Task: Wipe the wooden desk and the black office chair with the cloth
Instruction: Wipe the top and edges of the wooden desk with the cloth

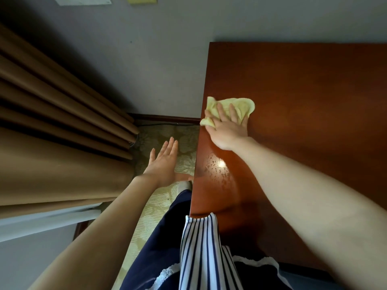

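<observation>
Pressing flat on the crumpled pale-yellow cloth (pixel 244 103), the right grip (pixel 227 127) is lying released, fingers spread, near the left edge of the glossy reddish-brown wooden counter (pixel 314 84). The left grip (pixel 165 162) is hovering released, fingers straight, above the patterned carpet (pixel 187 141) beside that edge.

Right hand (pixel 228 126) presses flat; left hand (pixel 165 164) hovers open.

Your wooden desk (pixel 303 84) has a smooth, reddish-brown top that shines. Near its left edge, small speckled marks catch the light. The cloth (pixel 245 103) is pale yellow and crumpled. It lies on the top under your right hand (pixel 228 130), and one corner reaches that left edge.
</observation>
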The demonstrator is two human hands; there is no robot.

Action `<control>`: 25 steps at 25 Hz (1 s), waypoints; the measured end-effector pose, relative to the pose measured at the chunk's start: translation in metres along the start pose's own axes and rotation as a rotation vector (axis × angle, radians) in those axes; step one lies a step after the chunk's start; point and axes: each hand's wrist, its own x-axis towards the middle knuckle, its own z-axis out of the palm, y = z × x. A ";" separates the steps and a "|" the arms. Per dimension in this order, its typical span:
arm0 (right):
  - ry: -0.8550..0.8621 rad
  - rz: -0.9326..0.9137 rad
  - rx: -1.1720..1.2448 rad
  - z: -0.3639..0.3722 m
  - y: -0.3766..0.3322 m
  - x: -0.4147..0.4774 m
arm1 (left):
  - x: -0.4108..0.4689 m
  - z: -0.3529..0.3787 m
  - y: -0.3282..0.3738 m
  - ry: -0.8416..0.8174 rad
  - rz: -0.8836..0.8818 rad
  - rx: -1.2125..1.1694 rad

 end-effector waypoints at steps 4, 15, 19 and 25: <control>0.088 -0.193 -0.105 0.037 -0.022 -0.038 | -0.012 0.005 -0.009 0.050 -0.053 -0.054; 0.152 -0.469 -0.197 0.089 0.021 -0.136 | -0.038 0.040 0.027 0.106 -0.010 -0.024; 0.119 -0.460 -0.203 0.108 0.060 -0.187 | -0.043 0.055 0.045 0.076 0.083 -0.033; 0.061 -0.381 -0.221 0.091 0.136 -0.213 | -0.040 0.051 0.070 0.050 0.137 0.144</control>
